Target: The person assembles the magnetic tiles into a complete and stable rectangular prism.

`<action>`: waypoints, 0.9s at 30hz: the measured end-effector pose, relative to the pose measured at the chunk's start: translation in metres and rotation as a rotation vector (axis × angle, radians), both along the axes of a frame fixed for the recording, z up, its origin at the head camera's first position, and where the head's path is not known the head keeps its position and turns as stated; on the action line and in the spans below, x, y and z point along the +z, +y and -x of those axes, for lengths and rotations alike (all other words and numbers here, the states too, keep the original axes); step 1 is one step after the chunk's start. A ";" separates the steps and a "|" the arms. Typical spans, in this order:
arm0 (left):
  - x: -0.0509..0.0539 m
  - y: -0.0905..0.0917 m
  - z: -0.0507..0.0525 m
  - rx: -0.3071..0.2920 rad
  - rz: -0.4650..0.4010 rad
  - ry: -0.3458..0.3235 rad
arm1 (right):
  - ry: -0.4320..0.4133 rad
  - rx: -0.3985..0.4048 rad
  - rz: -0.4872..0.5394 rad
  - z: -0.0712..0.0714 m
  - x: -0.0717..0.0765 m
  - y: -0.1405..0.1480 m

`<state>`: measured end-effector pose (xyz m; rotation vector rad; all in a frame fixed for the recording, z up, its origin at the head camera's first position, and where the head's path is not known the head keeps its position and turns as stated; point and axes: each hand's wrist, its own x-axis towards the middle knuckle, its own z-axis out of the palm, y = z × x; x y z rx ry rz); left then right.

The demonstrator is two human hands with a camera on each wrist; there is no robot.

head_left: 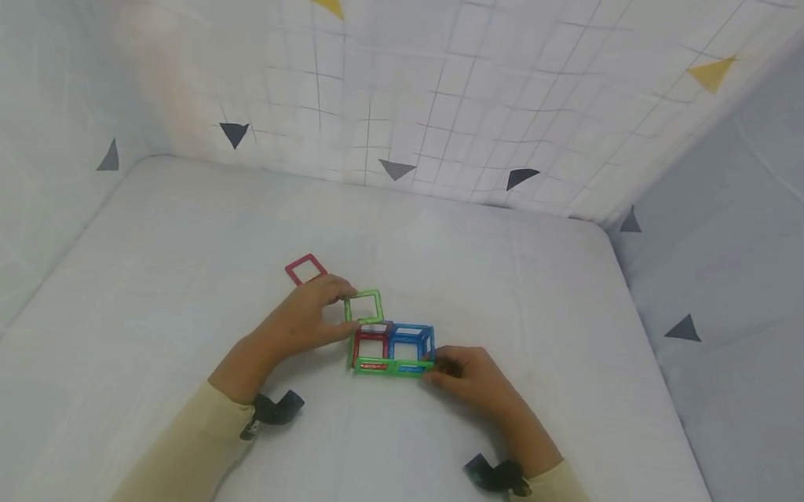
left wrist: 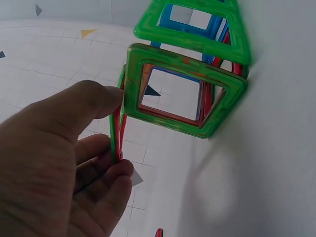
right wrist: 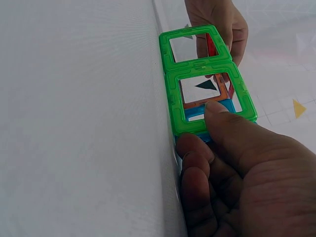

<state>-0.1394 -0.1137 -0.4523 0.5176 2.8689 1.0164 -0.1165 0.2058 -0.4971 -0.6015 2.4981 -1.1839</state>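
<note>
My left hand (head_left: 308, 318) pinches a green square magnetic tile (head_left: 380, 304) between thumb and fingers. In the left wrist view this tile (left wrist: 114, 131) is seen edge-on, with green and red along its edge. It stands at the left end of a low box of magnetic tiles (head_left: 396, 367). Two green squares form the box's near side, with red tiles in its left part and blue ones in its right. My right hand (head_left: 473, 375) grips the right end; in the right wrist view its thumb (right wrist: 217, 112) lies on a green tile (right wrist: 175, 101).
A loose red square tile (head_left: 298, 261) lies on the white table (head_left: 386, 455), just behind my left hand. Patterned cloth walls (head_left: 416, 71) rise at the table's back and sides. Black wrist mounts (head_left: 279, 408) sit on both forearms.
</note>
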 end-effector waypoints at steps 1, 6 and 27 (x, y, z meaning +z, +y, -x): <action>0.000 0.000 0.000 0.000 0.000 -0.004 | -0.002 -0.001 0.000 0.000 0.000 0.000; 0.005 0.002 -0.002 -0.019 0.015 -0.047 | -0.006 -0.002 0.008 -0.001 0.001 0.000; 0.013 0.008 -0.011 -0.084 0.034 -0.089 | -0.016 -0.002 0.014 0.000 0.001 0.000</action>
